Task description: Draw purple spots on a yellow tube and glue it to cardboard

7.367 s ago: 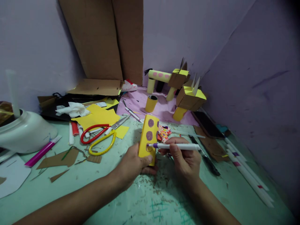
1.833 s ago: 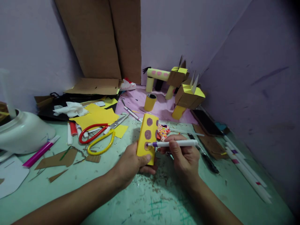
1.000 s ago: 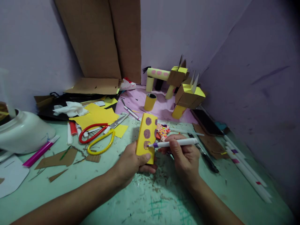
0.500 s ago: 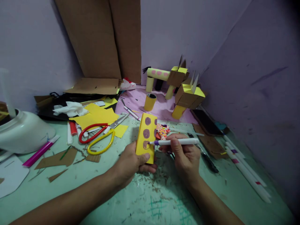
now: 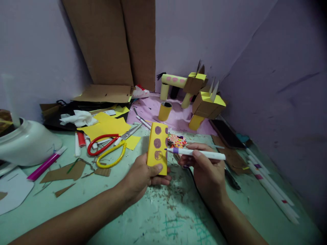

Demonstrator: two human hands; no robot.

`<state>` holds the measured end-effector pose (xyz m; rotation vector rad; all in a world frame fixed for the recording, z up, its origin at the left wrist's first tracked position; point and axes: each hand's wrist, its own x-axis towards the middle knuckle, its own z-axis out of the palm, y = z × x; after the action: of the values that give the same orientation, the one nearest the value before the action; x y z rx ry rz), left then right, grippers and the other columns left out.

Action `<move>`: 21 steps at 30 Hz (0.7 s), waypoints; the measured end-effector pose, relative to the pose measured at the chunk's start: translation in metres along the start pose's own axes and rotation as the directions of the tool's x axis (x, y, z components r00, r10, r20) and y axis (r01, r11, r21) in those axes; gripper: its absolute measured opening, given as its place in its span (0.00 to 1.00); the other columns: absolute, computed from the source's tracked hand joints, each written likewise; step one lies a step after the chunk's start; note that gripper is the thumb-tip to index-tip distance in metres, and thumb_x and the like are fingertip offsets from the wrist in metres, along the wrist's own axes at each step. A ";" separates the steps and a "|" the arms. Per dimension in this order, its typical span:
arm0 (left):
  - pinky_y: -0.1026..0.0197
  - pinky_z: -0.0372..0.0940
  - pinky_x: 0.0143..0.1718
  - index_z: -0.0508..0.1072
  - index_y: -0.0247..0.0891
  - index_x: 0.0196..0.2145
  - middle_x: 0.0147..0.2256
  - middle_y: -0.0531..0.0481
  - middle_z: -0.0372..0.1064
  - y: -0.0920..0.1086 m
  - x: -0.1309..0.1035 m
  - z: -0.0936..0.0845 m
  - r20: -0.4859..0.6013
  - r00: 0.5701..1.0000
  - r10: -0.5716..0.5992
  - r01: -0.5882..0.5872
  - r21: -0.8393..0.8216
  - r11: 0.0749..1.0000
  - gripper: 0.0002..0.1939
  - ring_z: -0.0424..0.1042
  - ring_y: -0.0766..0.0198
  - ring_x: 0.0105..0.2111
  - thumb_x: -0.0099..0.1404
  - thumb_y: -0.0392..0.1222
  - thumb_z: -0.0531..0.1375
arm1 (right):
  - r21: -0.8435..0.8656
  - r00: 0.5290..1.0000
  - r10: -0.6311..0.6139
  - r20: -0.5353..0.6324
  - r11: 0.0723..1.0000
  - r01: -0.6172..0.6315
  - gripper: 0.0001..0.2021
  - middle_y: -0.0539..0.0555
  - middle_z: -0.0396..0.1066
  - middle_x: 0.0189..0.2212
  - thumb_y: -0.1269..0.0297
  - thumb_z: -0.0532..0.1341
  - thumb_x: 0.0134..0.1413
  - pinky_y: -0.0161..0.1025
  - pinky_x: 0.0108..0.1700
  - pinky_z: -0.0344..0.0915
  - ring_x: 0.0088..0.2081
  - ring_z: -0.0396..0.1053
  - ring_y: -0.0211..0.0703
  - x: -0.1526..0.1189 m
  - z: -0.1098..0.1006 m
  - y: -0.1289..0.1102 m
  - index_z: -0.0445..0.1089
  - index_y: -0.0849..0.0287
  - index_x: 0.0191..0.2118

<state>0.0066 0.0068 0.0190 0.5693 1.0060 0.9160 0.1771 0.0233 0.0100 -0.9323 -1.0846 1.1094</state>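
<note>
My left hand [image 5: 143, 178] is clamped around the lower end of a yellow box [image 5: 156, 149], thumb pressed over its front face and fingers curled behind and under; my right hand [image 5: 208, 170] has a white marker [image 5: 187, 152] pinched between thumb and fingers, the barrel nearly level and its purple tip pointing at the box. The box is near the middle of my view, raised on end and leaning slightly, above the green table [image 5: 143, 217]; three purple spots run down its front, the upper two filled in and the lowest patchy, with more along the narrow side; the tip sits by the right edge of the front face, just beside that lowest spot, and I cannot tell from here whether it touches. Left of the box I have scissors [image 5: 124, 136] with one red and one yellow handle, lying open against yellow paper [image 5: 104, 126]; farther left stands a white pot [image 5: 38, 143], with a magenta marker [image 5: 47, 164] beside it; beyond the box a short yellow tube [image 5: 165, 111] stands upright on a pink sheet [image 5: 148, 105], and to its right is a box-headed figure [image 5: 209, 103] on a yellow leg; at the far right several white sticks [image 5: 273, 194] lie side by side.
</note>
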 end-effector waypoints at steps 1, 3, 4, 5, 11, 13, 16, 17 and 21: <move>0.60 0.72 0.27 0.67 0.28 0.43 0.30 0.42 0.73 0.000 0.000 0.000 -0.008 1.000 -0.001 0.001 0.003 1.000 0.20 0.76 0.58 0.25 0.52 0.34 0.65 | 0.022 1.000 0.030 0.004 0.999 -0.030 0.07 0.51 0.75 0.23 0.61 0.64 0.52 0.38 0.22 0.71 0.22 0.73 0.43 0.000 0.001 -0.001 0.75 0.57 0.35; 0.60 0.72 0.27 0.67 0.28 0.43 0.30 0.42 0.73 0.001 0.001 0.000 -0.013 1.000 -0.004 0.004 0.008 1.000 0.20 0.76 0.58 0.25 0.52 0.33 0.64 | 0.064 0.997 0.079 0.017 0.995 -0.080 0.09 0.51 0.75 0.22 0.59 0.65 0.51 0.38 0.21 0.71 0.22 0.73 0.43 0.001 0.003 -0.003 0.75 0.58 0.35; 0.60 0.72 0.27 0.66 0.28 0.44 0.30 0.42 0.72 0.001 0.001 0.000 -0.013 1.000 -0.005 0.005 0.009 1.000 0.20 0.76 0.58 0.25 0.53 0.33 0.64 | 0.086 0.994 0.102 0.028 0.991 -0.104 0.10 0.51 0.75 0.22 0.58 0.66 0.49 0.37 0.21 0.71 0.21 0.73 0.43 0.002 0.004 -0.004 0.75 0.58 0.35; 0.60 0.72 0.27 0.66 0.27 0.44 0.30 0.43 0.72 0.001 0.000 0.000 -0.011 1.000 -0.006 0.006 0.010 1.000 0.20 0.76 0.58 0.26 0.53 0.33 0.64 | 0.109 0.992 0.124 0.034 0.986 -0.127 0.10 0.51 0.75 0.22 0.58 0.67 0.48 0.37 0.20 0.71 0.21 0.73 0.42 0.002 0.005 -0.005 0.75 0.58 0.35; 0.60 0.72 0.29 0.67 0.28 0.43 0.33 0.41 0.73 0.000 -0.001 0.000 0.013 1.000 0.002 -0.002 0.022 1.000 0.20 0.76 0.58 0.27 0.53 0.34 0.64 | 0.110 0.987 0.161 0.027 0.981 -0.163 0.10 0.48 0.72 0.20 0.57 0.70 0.46 0.34 0.22 0.71 0.20 0.71 0.38 0.000 0.004 -0.006 0.75 0.58 0.29; 0.61 0.72 0.29 0.66 0.28 0.43 0.33 0.40 0.74 0.000 -0.001 0.000 0.013 1.000 -0.004 0.004 0.021 1.000 0.19 0.76 0.59 0.27 0.54 0.34 0.64 | 0.058 0.987 0.158 0.014 0.986 -0.159 0.08 0.49 0.73 0.22 0.59 0.69 0.47 0.34 0.24 0.72 0.22 0.72 0.39 -0.002 0.001 -0.004 0.75 0.58 0.30; 0.61 0.72 0.28 0.65 0.28 0.45 0.31 0.41 0.74 0.001 0.000 0.002 0.006 1.000 -0.014 0.014 0.029 0.999 0.20 0.75 0.59 0.26 0.54 0.33 0.63 | 0.016 0.988 0.149 -0.026 0.989 -0.149 0.08 0.49 0.74 0.24 0.61 0.69 0.48 0.35 0.27 0.72 0.24 0.72 0.39 -0.005 -0.003 0.002 0.76 0.57 0.34; 0.61 0.71 0.27 0.65 0.28 0.45 0.30 0.41 0.74 0.001 0.001 0.002 0.004 1.000 -0.014 0.014 0.029 0.999 0.20 0.75 0.59 0.26 0.54 0.33 0.63 | 0.015 0.989 0.145 -0.031 0.989 -0.144 0.07 0.49 0.75 0.25 0.61 0.68 0.48 0.35 0.27 0.72 0.24 0.72 0.38 -0.006 -0.003 0.004 0.76 0.57 0.34; 0.62 0.71 0.26 0.65 0.28 0.45 0.31 0.41 0.74 0.002 0.001 0.004 0.003 1.000 -0.021 0.021 0.026 0.999 0.20 0.76 0.59 0.25 0.54 0.31 0.63 | 0.036 0.995 0.097 -0.004 0.995 -0.097 0.06 0.49 0.74 0.23 0.61 0.68 0.48 0.33 0.25 0.69 0.22 0.70 0.37 -0.007 -0.002 0.008 0.76 0.57 0.32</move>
<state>0.0092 0.0085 0.0223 0.5813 1.0204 0.8843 0.1764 0.0182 0.0006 -0.9670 -1.0207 1.2014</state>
